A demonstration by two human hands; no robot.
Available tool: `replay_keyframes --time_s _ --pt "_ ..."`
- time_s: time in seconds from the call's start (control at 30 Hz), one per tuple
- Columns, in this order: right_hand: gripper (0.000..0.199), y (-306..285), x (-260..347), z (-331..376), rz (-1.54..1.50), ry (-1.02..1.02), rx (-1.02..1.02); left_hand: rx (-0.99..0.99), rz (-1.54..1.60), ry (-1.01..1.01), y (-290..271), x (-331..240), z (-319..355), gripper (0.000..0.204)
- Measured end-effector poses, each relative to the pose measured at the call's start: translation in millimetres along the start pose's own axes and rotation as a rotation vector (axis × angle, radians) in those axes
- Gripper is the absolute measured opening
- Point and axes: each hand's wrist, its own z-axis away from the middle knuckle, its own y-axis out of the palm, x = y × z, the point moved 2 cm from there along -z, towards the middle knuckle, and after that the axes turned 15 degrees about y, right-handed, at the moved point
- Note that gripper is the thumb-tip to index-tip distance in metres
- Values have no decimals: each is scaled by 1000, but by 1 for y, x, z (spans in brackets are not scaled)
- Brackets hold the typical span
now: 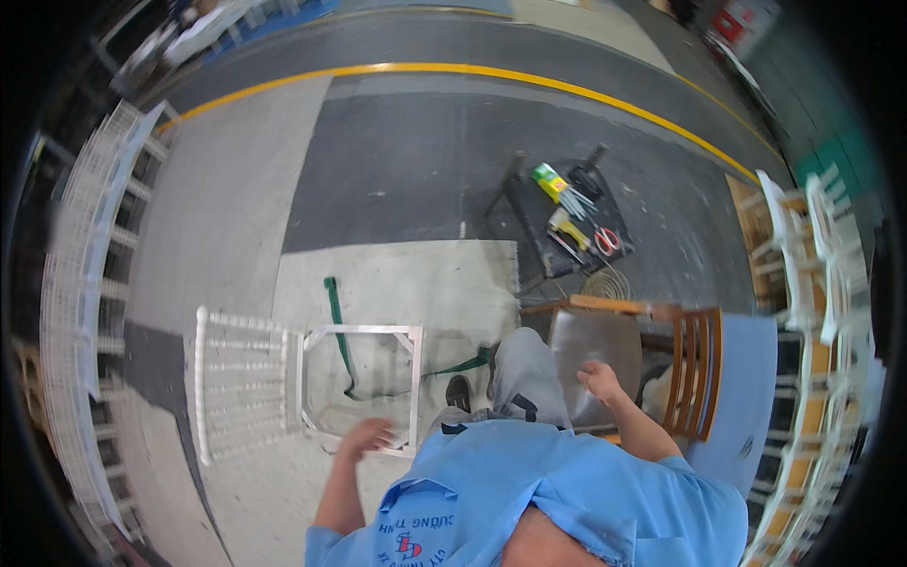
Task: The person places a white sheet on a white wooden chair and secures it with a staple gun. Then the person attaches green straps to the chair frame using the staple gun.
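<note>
My left hand (367,437) hangs free over the floor, fingers apart and slightly blurred, just above the near edge of a white chair frame (312,378) that lies flat on the concrete. My right hand (599,378) rests with fingers spread on the grey seat of a brown wooden chair (694,369) lying on its side. Neither hand holds anything. A green strap (338,326) runs across the white frame's open seat toward my grey-trousered leg (524,373).
A black tool tray (576,222) with scissors, gloves and a green box sits on the dark floor ahead. White chairs are stacked along the left (85,283) and right (817,274) sides. A yellow line (453,69) crosses the floor beyond.
</note>
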Motion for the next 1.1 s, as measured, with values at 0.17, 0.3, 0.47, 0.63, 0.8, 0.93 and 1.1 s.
replay_keyframes --time_s 0.17,0.3,0.47,0.63,0.8,0.93,1.1 --pt "39 -4 148 -76 388 -371 59 -51 -284 232 112 -9 -26 33" --pt "48 54 234 -152 659 -362 489 -215 -7 131 168 -29 -41 30" --pt "52 85 268 -146 1306 -507 650 -249 329 -2 252 -70 5 16" --pt "47 82 302 -150 1654 -587 734 -351 232 156 304 -105 13 8" --pt "31 184 289 -210 1769 -808 822 -671 -170 562 261 -146 -44 10" --pt "30 297 235 -289 1908 -1059 793 -696 -540 1040 178 -157 -58 14" --pt "37 413 145 -371 2193 -650 640 -485 -1353 2125 149 -58 -115 11"
